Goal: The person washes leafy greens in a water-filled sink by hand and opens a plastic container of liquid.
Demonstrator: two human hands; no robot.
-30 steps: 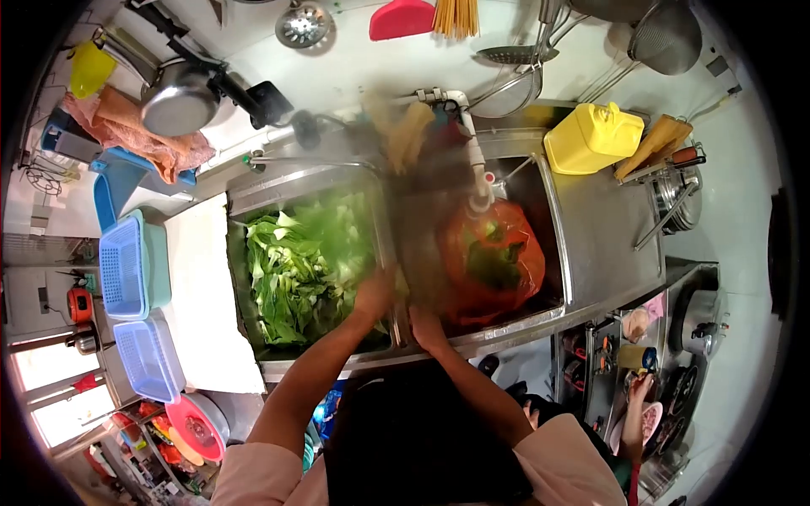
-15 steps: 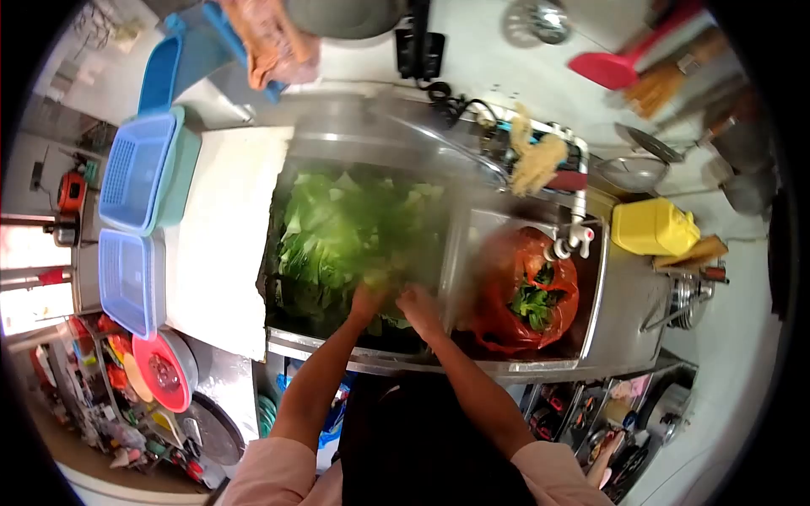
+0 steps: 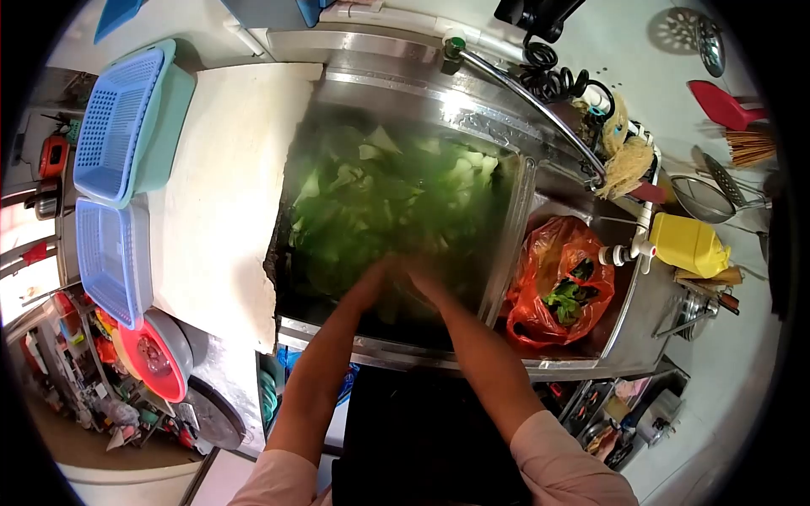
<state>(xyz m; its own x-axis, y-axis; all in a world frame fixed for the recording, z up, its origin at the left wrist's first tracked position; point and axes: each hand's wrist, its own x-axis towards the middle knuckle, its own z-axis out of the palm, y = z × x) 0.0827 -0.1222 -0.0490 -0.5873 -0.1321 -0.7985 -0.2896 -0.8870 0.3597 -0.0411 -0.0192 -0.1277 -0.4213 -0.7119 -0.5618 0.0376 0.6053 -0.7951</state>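
Green leafy vegetables [image 3: 380, 190] fill the left sink basin, blurred in places. Both hands reach down into the near part of this basin, side by side. My left hand [image 3: 378, 280] touches the leaves, its fingers smeared by motion. Close beside it on the right is my right hand [image 3: 422, 282], also blurred at the fingers. Whether either hand grips any leaves cannot be made out. In the right basin lies an open red plastic bag [image 3: 540, 282] with some green leaves [image 3: 567, 302] inside.
A white board [image 3: 215, 194] lies left of the basin, beside blue baskets [image 3: 114, 253]. A metal faucet [image 3: 531, 101] arches over the sink's back. The yellow jug [image 3: 688, 244] stands at the right. A red basin [image 3: 156, 358] is at the lower left.
The view has swung, and the sink sits differently in it. My hands, earlier at the basin's near right and divider, are now together over the leaves. The leaves look more spread out.
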